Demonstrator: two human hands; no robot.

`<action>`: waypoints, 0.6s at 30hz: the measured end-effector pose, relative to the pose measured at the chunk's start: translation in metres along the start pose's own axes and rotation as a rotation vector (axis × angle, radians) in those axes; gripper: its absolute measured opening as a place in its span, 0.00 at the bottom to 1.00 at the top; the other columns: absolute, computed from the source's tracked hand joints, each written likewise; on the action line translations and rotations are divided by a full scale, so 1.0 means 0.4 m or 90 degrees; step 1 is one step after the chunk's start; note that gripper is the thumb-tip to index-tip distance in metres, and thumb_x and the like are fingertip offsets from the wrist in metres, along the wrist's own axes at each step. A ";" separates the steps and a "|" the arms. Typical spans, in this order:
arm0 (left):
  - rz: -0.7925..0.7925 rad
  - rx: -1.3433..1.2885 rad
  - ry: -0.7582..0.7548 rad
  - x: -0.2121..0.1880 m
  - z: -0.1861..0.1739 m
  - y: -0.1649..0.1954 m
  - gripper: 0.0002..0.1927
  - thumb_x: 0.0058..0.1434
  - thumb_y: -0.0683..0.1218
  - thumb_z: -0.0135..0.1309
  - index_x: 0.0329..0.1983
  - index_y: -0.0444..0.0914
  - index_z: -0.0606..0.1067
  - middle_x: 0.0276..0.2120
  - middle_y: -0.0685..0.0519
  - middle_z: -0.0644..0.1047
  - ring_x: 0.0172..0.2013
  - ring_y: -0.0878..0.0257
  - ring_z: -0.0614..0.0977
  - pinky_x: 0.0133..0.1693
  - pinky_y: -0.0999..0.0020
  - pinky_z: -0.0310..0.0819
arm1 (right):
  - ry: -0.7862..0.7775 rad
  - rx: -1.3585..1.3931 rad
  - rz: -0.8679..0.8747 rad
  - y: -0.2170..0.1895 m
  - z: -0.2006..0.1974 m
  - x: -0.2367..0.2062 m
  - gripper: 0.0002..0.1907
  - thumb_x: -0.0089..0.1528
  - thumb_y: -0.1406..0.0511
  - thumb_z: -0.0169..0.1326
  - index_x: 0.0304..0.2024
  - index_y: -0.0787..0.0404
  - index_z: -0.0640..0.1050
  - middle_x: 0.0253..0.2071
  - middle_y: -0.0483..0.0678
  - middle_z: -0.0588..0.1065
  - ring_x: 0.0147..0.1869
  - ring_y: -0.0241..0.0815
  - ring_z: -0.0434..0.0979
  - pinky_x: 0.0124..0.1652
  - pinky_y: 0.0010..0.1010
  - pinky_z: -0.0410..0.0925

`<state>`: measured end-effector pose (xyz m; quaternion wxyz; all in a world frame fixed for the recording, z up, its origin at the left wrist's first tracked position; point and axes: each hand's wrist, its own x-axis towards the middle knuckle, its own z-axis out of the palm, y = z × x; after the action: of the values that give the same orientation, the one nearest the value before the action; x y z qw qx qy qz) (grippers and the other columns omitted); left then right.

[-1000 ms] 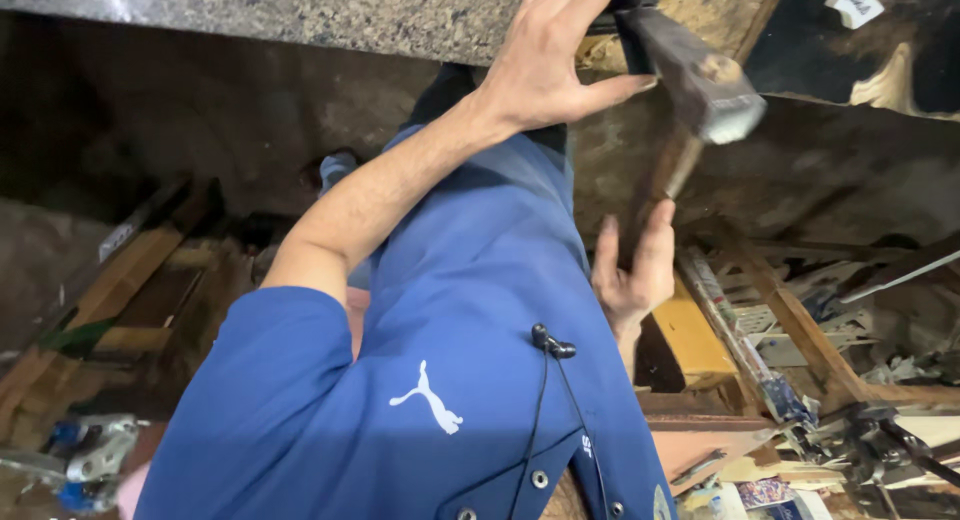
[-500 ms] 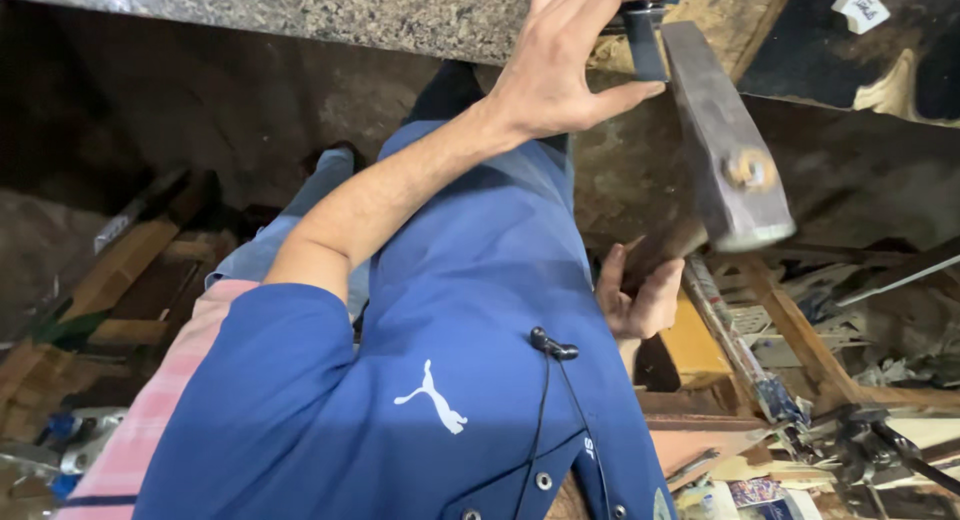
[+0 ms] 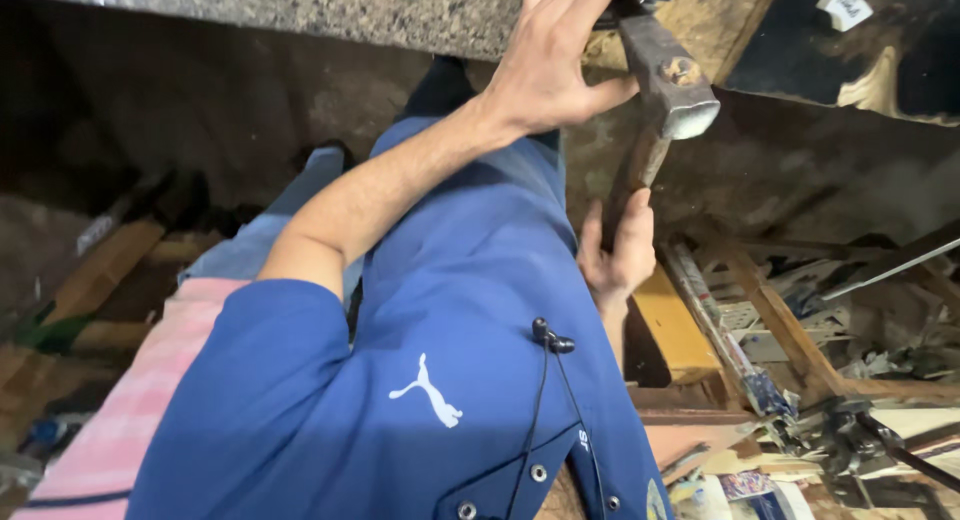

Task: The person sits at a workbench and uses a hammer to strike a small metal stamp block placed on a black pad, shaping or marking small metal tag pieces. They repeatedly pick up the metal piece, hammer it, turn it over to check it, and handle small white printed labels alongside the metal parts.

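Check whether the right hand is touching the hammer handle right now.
Touching. The head view shows the right hand wrapped around the lower end of the hammer handle, fingers closed on the wood with no gap.

Speckled stone slab (image 3: 300, 10) on top — wooden board (image 3: 720, 15) beside it.

Dull, rust-spotted steel hammer head (image 3: 668, 75) on worn wooden handle (image 3: 640, 165). Speckled polished stone slab (image 3: 300, 10). Rough raw wood plank (image 3: 720, 15). Matt blue cloth shirt (image 3: 450, 380).
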<state>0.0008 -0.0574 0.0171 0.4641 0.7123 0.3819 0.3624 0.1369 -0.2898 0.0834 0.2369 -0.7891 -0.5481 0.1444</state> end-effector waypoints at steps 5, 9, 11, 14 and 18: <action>0.035 0.032 0.034 0.001 0.008 0.004 0.35 0.58 0.53 0.76 0.62 0.44 0.69 0.59 0.57 0.76 0.64 0.58 0.76 0.69 0.45 0.50 | 0.187 0.053 -0.156 0.023 0.012 0.001 0.29 0.66 0.75 0.65 0.64 0.77 0.66 0.47 0.64 0.76 0.46 0.59 0.82 0.48 0.41 0.79; -0.019 0.007 0.004 0.000 0.004 0.009 0.35 0.58 0.53 0.75 0.64 0.44 0.69 0.60 0.57 0.76 0.64 0.58 0.76 0.68 0.51 0.54 | 0.112 -0.096 -0.130 0.036 0.014 -0.010 0.28 0.60 0.75 0.67 0.60 0.75 0.71 0.51 0.68 0.76 0.53 0.65 0.82 0.55 0.44 0.75; -0.009 -0.006 -0.003 0.003 0.000 0.009 0.35 0.57 0.52 0.74 0.64 0.44 0.69 0.60 0.57 0.76 0.63 0.58 0.76 0.68 0.51 0.54 | 0.024 -0.025 -0.039 0.042 0.009 -0.014 0.28 0.62 0.75 0.68 0.62 0.78 0.72 0.47 0.66 0.78 0.47 0.60 0.81 0.50 0.39 0.75; 0.024 0.015 0.016 0.004 -0.005 0.010 0.35 0.57 0.52 0.75 0.62 0.43 0.69 0.59 0.56 0.76 0.63 0.58 0.76 0.69 0.48 0.50 | 0.086 -0.024 -0.078 0.044 0.005 -0.015 0.29 0.62 0.74 0.68 0.62 0.77 0.71 0.51 0.67 0.77 0.50 0.62 0.81 0.53 0.41 0.74; -0.011 -0.001 0.004 0.007 -0.006 0.013 0.35 0.59 0.52 0.76 0.62 0.43 0.69 0.59 0.56 0.76 0.63 0.57 0.76 0.67 0.51 0.52 | 0.153 -0.093 -0.097 0.038 0.009 -0.002 0.32 0.61 0.73 0.67 0.64 0.74 0.69 0.53 0.69 0.75 0.53 0.64 0.82 0.55 0.42 0.75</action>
<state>0.0009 -0.0556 0.0233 0.4665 0.7075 0.3895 0.3607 0.1469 -0.2941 0.0724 0.2529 -0.7719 -0.5831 -0.0101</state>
